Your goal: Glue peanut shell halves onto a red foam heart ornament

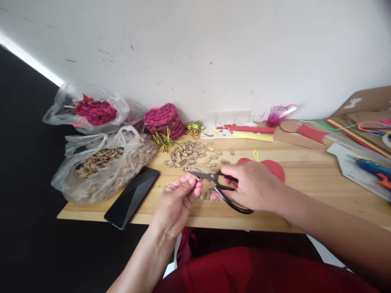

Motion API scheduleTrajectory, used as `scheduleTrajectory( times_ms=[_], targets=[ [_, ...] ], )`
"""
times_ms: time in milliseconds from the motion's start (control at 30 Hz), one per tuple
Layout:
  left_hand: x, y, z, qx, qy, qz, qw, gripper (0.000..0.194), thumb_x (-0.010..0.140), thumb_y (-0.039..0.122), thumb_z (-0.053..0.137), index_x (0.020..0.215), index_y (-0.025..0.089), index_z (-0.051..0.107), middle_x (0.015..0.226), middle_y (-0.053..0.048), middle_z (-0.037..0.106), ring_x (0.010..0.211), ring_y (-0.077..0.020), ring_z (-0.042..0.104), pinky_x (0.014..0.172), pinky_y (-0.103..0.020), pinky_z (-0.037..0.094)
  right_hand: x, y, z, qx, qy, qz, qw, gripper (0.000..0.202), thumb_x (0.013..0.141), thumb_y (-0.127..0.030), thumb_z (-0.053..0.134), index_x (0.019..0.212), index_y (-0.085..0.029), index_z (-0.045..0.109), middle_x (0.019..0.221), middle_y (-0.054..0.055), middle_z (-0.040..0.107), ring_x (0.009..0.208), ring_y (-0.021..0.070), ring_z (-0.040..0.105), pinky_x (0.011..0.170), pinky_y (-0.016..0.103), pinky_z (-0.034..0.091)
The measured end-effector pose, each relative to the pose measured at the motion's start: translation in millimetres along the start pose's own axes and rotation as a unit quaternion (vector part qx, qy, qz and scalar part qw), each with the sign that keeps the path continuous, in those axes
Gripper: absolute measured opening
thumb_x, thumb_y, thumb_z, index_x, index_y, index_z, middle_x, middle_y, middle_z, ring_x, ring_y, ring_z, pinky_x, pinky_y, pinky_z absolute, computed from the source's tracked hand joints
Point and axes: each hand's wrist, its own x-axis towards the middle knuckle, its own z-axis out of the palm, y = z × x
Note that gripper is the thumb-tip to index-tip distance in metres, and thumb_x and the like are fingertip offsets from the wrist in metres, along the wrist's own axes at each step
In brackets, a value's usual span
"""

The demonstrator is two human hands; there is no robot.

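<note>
My right hand (253, 183) grips a pair of black-handled scissors (232, 204), their blades pointing left above the wooden table. Between the fingertips of my left hand (179, 199) is a peanut shell (198, 178), mostly hidden by the fingers. The scissor blades reach over it, right by my left thumb; whether they touch the shell I cannot tell. Just beyond the hands lies a loose heap of peanut shells (189, 151), with several more scattered to its right. A red paper shape (275, 169) with a yellow loop sits partly behind my right hand.
On the left are a plastic bag of peanut shells (134, 156), a phone (132, 197) and a bag holding a pink-purple piece (97, 112). A pink-purple stack (165, 120) and a cup (275, 116) stand near the wall. A blue glue gun (374, 167) lies far right.
</note>
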Motion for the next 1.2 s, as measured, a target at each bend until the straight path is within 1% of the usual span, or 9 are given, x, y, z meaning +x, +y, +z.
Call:
scheduleTrajectory(
  times_ms=[133, 300, 467, 667, 833, 967, 1033, 1100, 1200],
  targets=[
    [2.8, 4.1, -2.9, -0.009, -0.005, -0.012, 1.0, 0.014, 0.068, 0.006, 0.086, 0.075, 0.009, 0.074, 0.075, -0.004, 0.071, 0.066, -0.0094, 0.07, 0.062, -0.014, 0.06, 7.8, 0.9, -0.9, 0.008, -0.006, -0.011, 1.0, 0.045, 0.078, -0.06, 0.064, 0.067, -0.022, 0.042, 0.057, -0.006, 0.053, 0.05, 0.0091, 0.04, 0.051, 0.026, 0.023],
    [5.1, 8.0, -7.7, 0.006, -0.037, -0.018, 0.999, 0.016, 0.066, 0.009, 0.088, 0.075, 0.008, 0.075, 0.074, -0.006, 0.072, 0.063, -0.0088, 0.068, 0.062, -0.013, 0.06, 12.6, 1.3, 0.3, 0.016, -0.02, -0.019, 0.999, 0.045, 0.077, -0.061, 0.065, 0.069, -0.022, 0.045, 0.06, -0.005, 0.054, 0.051, 0.0092, 0.04, 0.051, 0.027, 0.024],
    [5.3, 9.4, -13.2, 0.016, -0.048, -0.024, 0.998, 0.016, 0.067, 0.012, 0.088, 0.074, 0.007, 0.075, 0.076, -0.007, 0.073, 0.063, -0.0085, 0.068, 0.064, -0.014, 0.06, 14.8, 3.8, 1.2, 0.027, -0.044, -0.026, 0.998, 0.045, 0.078, -0.062, 0.065, 0.069, -0.022, 0.046, 0.06, -0.005, 0.056, 0.051, 0.0089, 0.041, 0.051, 0.026, 0.025],
    [6.3, 11.1, -17.3, 0.015, -0.03, -0.029, 0.999, 0.003, 0.078, 0.004, 0.077, 0.077, 0.006, 0.074, 0.076, -0.008, 0.072, 0.063, -0.0087, 0.068, 0.063, -0.014, 0.06, 22.7, 3.9, -0.6, 0.012, -0.068, -0.025, 0.997, 0.047, 0.078, -0.063, 0.063, 0.065, -0.021, 0.046, 0.056, -0.004, 0.054, 0.05, 0.0095, 0.041, 0.052, 0.026, 0.025],
    [10.9, 10.7, -22.1, 0.001, 0.014, -0.044, 0.999, 0.013, 0.085, -0.002, 0.063, 0.08, 0.005, 0.073, 0.079, -0.011, 0.073, 0.064, -0.0101, 0.07, 0.063, -0.015, 0.061, 31.1, 8.5, 1.1, -0.022, -0.078, -0.045, 0.996, 0.044, 0.08, -0.059, 0.062, 0.062, -0.021, 0.049, 0.054, -0.004, 0.054, 0.05, 0.01, 0.039, 0.052, 0.027, 0.022],
    [13.8, 9.6, -25.1, -0.007, 0.031, -0.061, 0.998, 0.018, 0.087, -0.005, 0.058, 0.081, 0.004, 0.072, 0.081, -0.011, 0.073, 0.065, -0.0106, 0.071, 0.063, -0.016, 0.062, 40.0, 14.6, 3.9, -0.046, -0.087, -0.063, 0.993, 0.05, 0.08, -0.065, 0.06, 0.059, -0.021, 0.049, 0.051, -0.004, 0.051, 0.049, 0.0104, 0.035, 0.051, 0.028, 0.019],
    [14.4, 10.2, -24.8, -0.009, 0.03, -0.061, 0.998, 0.019, 0.088, -0.005, 0.056, 0.082, 0.004, 0.072, 0.082, -0.011, 0.073, 0.065, -0.0105, 0.071, 0.062, -0.015, 0.061, 44.2, 17.6, 4.0, -0.036, -0.1, -0.055, 0.993, 0.051, 0.08, -0.067, 0.059, 0.059, -0.021, 0.05, 0.05, -0.003, 0.05, 0.048, 0.0105, 0.036, 0.051, 0.028, 0.019],
    [14.5, 11.8, -23.6, -0.01, 0.03, -0.057, 0.998, 0.019, 0.09, -0.004, 0.055, 0.083, 0.004, 0.072, 0.082, -0.011, 0.074, 0.065, -0.0103, 0.071, 0.062, -0.015, 0.061, 46.7, 20.3, 3.0, -0.013, -0.113, -0.033, 0.993, 0.05, 0.08, -0.067, 0.059, 0.06, -0.022, 0.051, 0.051, -0.003, 0.051, 0.047, 0.0105, 0.038, 0.05, 0.027, 0.02],
    [14.9, 15.2, -22.4, -0.001, 0.024, -0.045, 0.999, 0.018, 0.089, -0.003, 0.056, 0.086, 0.005, 0.072, 0.083, -0.01, 0.074, 0.065, -0.0099, 0.071, 0.062, -0.014, 0.061, 45.5, 22.2, 1.2, 0.0, -0.108, -0.011, 0.994, 0.047, 0.078, -0.065, 0.062, 0.063, -0.022, 0.051, 0.052, -0.004, 0.053, 0.047, 0.0105, 0.039, 0.049, 0.027, 0.022]
  ],
)
